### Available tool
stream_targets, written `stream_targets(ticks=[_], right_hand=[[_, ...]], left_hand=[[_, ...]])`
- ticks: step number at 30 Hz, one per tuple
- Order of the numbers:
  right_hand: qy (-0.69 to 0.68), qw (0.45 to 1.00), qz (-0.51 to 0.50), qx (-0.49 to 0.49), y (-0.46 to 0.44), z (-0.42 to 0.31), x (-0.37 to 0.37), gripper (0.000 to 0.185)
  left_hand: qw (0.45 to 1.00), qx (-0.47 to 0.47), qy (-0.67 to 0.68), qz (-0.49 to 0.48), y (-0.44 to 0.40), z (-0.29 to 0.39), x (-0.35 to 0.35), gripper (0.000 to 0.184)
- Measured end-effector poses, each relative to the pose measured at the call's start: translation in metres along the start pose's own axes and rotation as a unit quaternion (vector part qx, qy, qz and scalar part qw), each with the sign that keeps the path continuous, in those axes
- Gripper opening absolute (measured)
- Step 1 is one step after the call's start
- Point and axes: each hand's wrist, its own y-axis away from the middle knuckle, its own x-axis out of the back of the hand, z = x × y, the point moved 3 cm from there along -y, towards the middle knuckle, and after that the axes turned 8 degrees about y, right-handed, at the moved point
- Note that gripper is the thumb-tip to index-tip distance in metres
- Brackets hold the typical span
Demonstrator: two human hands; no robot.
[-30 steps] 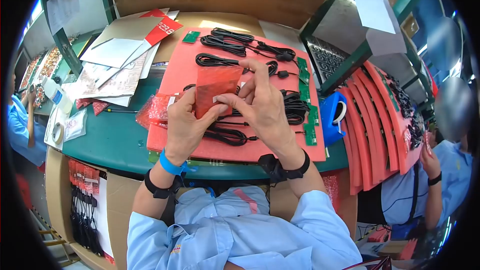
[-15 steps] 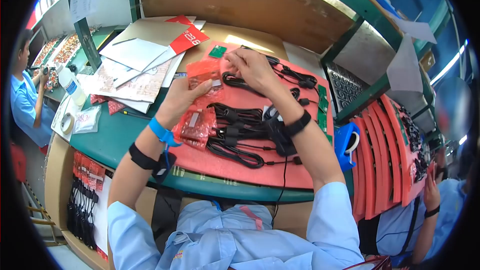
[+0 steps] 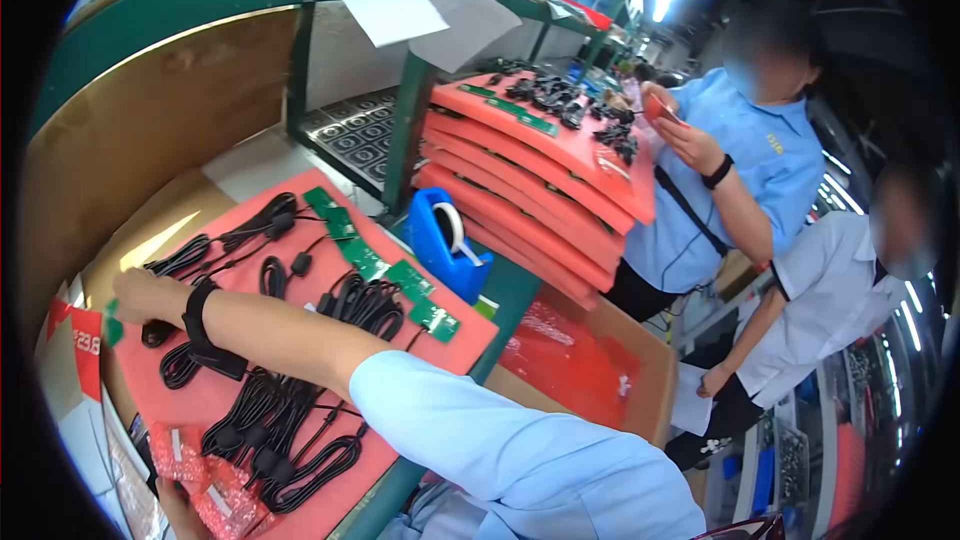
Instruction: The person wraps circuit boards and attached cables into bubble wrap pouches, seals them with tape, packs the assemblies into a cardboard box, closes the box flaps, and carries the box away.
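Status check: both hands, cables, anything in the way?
Right hand at pink foam's edge, grip unclear. Left hand partly hidden by red bubble bags. Black cables coiled on foam; right forearm crosses above some.

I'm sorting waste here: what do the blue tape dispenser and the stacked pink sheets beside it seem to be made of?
Tape dispenser: probably hard plastic, smooth and slightly glossy, judging by its even blue colour. Stacked pink sheets: likely matt, soft foam; their thick edges bow.

The right hand (image 3: 145,295) looks blurry, so I can't tell what its fingers hold. Most of the left hand (image 3: 174,500) is hidden by the red bags (image 3: 225,505). Two other people's heads (image 3: 775,45) are all smudgy.
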Motion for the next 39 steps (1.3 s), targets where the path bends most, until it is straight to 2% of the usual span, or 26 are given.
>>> stream_targets(ticks=[2, 4, 5, 6, 8, 11, 14, 15, 16, 17, 18, 19, 20, 21, 22, 23, 25, 26, 28, 29, 32, 33, 36, 37, 38, 39], right_hand=[[-0.091, 0.993, -0.014, 0.072, 0.003, 0.003, 0.058, 0.016], [-0.255, 0.953, 0.145, 0.075, 0.033, 0.006, 0.127, 0.019], [-0.249, 0.935, 0.227, 0.108, 0.040, 0.014, 0.151, 0.020], [-0.238, 0.910, 0.307, 0.143, 0.048, 0.021, 0.176, 0.021], [-0.267, 0.873, 0.369, 0.171, 0.080, 0.022, 0.238, 0.021], [-0.287, 0.841, 0.416, 0.195, 0.112, 0.026, 0.295, 0.018], [-0.339, 0.892, 0.272, 0.128, 0.131, 0.032, 0.302, 0.020], [-0.366, 0.897, 0.226, 0.103, 0.136, 0.032, 0.287, 0.019], [-0.401, 0.896, 0.167, 0.087, 0.143, 0.022, 0.268, 0.019], [-0.366, 0.918, 0.139, 0.070, 0.154, 0.020, 0.256, 0.019], [-0.236, 0.932, 0.236, 0.138, 0.158, 0.022, 0.246, 0.020], [-0.081, 0.927, 0.295, 0.218, 0.168, 0.014, 0.251, 0.021], [-0.119, 0.897, 0.332, 0.265, 0.175, 0.011, 0.251, 0.018], [-0.439, 0.866, 0.178, 0.162, 0.165, 0.019, 0.241, 0.016], [-0.355, 0.885, 0.249, 0.171, 0.181, -0.004, 0.257, 0.015], [-0.387, 0.862, 0.272, 0.180, 0.183, -0.016, 0.261, 0.016], [-0.437, 0.845, 0.221, 0.215, 0.187, -0.027, 0.258, 0.016], [-0.452, 0.839, 0.199, 0.227, 0.192, -0.037, 0.244, 0.016], [-0.203, 0.956, 0.073, 0.198, 0.204, -0.057, 0.215, 0.014], [-0.210, 0.953, 0.067, 0.208, 0.205, -0.067, 0.213, 0.014], [-0.303, 0.926, 0.147, 0.169, 0.204, -0.088, 0.227, 0.014], [-0.307, 0.925, 0.141, 0.172, 0.200, -0.093, 0.227, 0.014], [-0.379, 0.884, 0.155, 0.225, 0.191, -0.108, 0.229, 0.016], [-0.357, 0.903, 0.114, 0.210, 0.190, -0.109, 0.212, 0.016], [-0.333, 0.920, 0.072, 0.196, 0.189, -0.105, 0.185, 0.016], [-0.337, 0.926, 0.027, 0.170, 0.191, -0.097, 0.156, 0.016]], left_hand=[[0.999, 0.000, 0.036, 0.017, -0.003, -0.010, -0.010, 0.023], [0.994, 0.004, 0.086, 0.067, -0.006, -0.009, -0.012, 0.016], [0.995, 0.001, 0.084, 0.061, -0.010, 0.007, -0.008, 0.016], [0.975, 0.125, 0.166, 0.078, -0.012, 0.030, -0.004, 0.016], [0.871, 0.363, 0.314, 0.105, -0.008, 0.064, -0.004, 0.024], [0.869, 0.354, 0.322, 0.128, -0.023, 0.033, -0.002, 0.016], [0.857, 0.349, 0.334, 0.181, -0.014, 0.000, 0.014, 0.020], [0.800, 0.342, 0.478, 0.119, -0.014, 0.084, 0.002, 0.026], [0.796, 0.352, 0.465, 0.162, -0.009, 0.053, 0.007, 0.026], [0.961, 0.198, 0.137, 0.135, -0.010, 0.011, 0.020, 0.020], [0.970, 0.054, -0.227, 0.064, -0.007, -0.008, 0.022, 0.018], [0.980, 0.053, -0.184, 0.058, -0.007, 0.079, 0.011, 0.018], [0.983, 0.055, -0.141, 0.100, -0.006, 0.114, 0.007, 0.018], [0.975, 0.062, -0.204, 0.060, -0.004, 0.116, 0.012, 0.016], [0.966, 0.093, -0.235, 0.059, -0.004, 0.145, 0.012, 0.016], [0.968, 0.096, -0.219, 0.073, -0.002, 0.160, 0.015, 0.015], [0.965, 0.144, -0.188, 0.109, 0.000, 0.179, 0.026, 0.018], [0.966, 0.164, -0.146, 0.134, 0.003, 0.185, 0.028, 0.020], [0.961, 0.202, -0.089, 0.166, 0.010, 0.186, 0.033, 0.024], [0.958, 0.224, -0.029, 0.178, 0.012, 0.185, 0.037, 0.028], [0.946, 0.237, -0.010, 0.222, 0.017, 0.192, 0.051, 0.031], [0.942, 0.238, 0.002, 0.238, 0.019, 0.192, 0.053, 0.032], [0.952, 0.221, -0.078, 0.196, 0.023, 0.180, 0.048, 0.040], [0.956, 0.208, -0.114, 0.174, 0.023, 0.178, 0.046, 0.046], [0.955, 0.209, -0.111, 0.181, 0.026, 0.174, 0.048, 0.046], [0.964, 0.195, -0.074, 0.165, 0.031, 0.179, 0.049, 0.055]])
